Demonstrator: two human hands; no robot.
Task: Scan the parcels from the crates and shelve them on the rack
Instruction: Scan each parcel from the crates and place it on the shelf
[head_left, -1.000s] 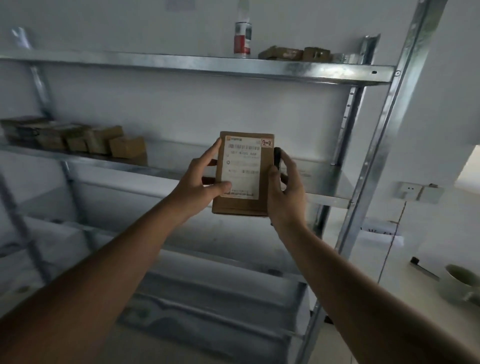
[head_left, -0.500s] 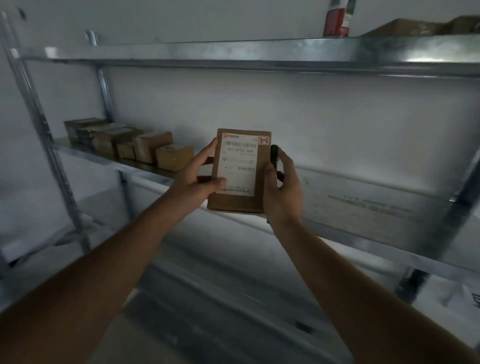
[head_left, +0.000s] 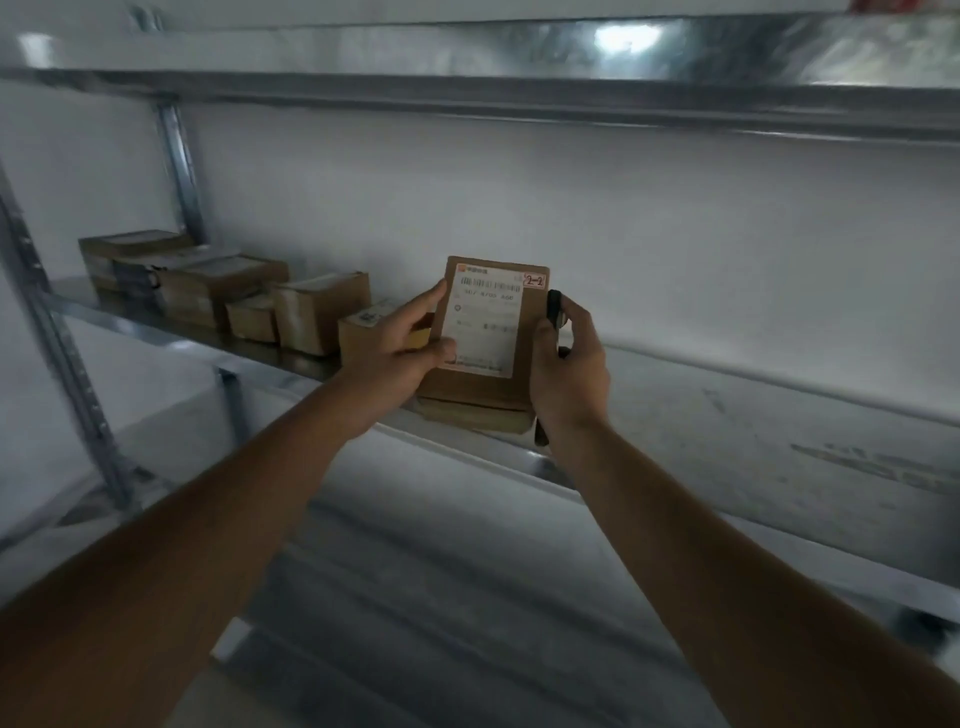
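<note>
The left hand (head_left: 392, 358) grips the left edge of a flat brown cardboard parcel (head_left: 485, 332), thumb pressed on the lower left corner of its white shipping label (head_left: 485, 322) and forefinger laid along the box's side. The right hand (head_left: 569, 371) curls against the parcel's right edge while its fingers also hold a small black object (head_left: 554, 307), too dim to identify, whose top shows above the thumb. The parcel is held upright, label facing the camera, a small red-bordered sticker reading "2-2" (head_left: 534, 281) at its top right corner. Its lower edge sits at or just above the front lip of the galvanised steel middle shelf (head_left: 727, 415); whether it touches cannot be told. Just to the left, on the same shelf, a row of brown cardboard boxes (head_left: 218, 296) runs towards the perforated steel upright (head_left: 57, 338) of the rack. The nearest small box (head_left: 363, 332) lies just behind the left hand. Both bare forearms reach up from the bottom corners. A second steel shelf (head_left: 519, 57) spans the top, and a white wall (head_left: 571, 208) fills the background.
</note>
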